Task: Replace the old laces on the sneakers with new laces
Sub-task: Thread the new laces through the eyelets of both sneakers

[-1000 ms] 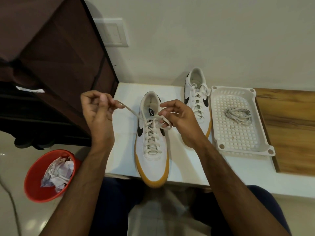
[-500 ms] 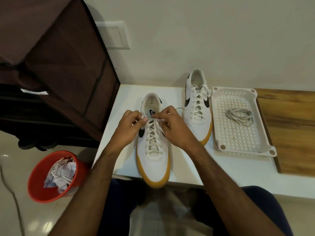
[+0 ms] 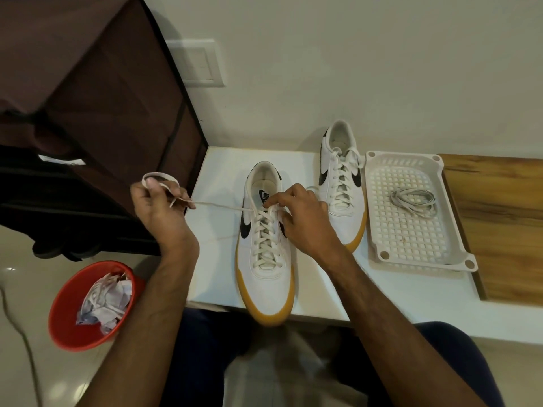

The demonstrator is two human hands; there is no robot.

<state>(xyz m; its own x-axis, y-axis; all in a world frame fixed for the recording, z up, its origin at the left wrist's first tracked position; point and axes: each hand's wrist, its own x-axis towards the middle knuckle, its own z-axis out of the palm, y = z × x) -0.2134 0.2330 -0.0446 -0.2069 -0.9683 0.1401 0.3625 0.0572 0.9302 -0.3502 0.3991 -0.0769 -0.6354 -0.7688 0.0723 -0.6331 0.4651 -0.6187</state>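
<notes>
While both hands (image 3: 160, 214) pinch lace (image 3: 217, 205) | tray (image 3: 440, 163): laces (image 3: 412, 201) | bucket (image 3: 63, 315): paper (image 3: 104, 301)

The 2 sneakers, the near sneaker (image 3: 266, 259) and the far sneaker (image 3: 340, 177), are white with black swooshes, mustard-yellow soles and white laces (image 3: 266, 230). The tray (image 3: 379, 230) is white with a square grid pattern; the coiled lace (image 3: 412, 199) in it is grey. The bucket (image 3: 63, 324) is red. The table (image 3: 217, 259) is white, the board (image 3: 499, 224) brown woodgrain, the cabinet (image 3: 88, 83) dark brown.
</notes>
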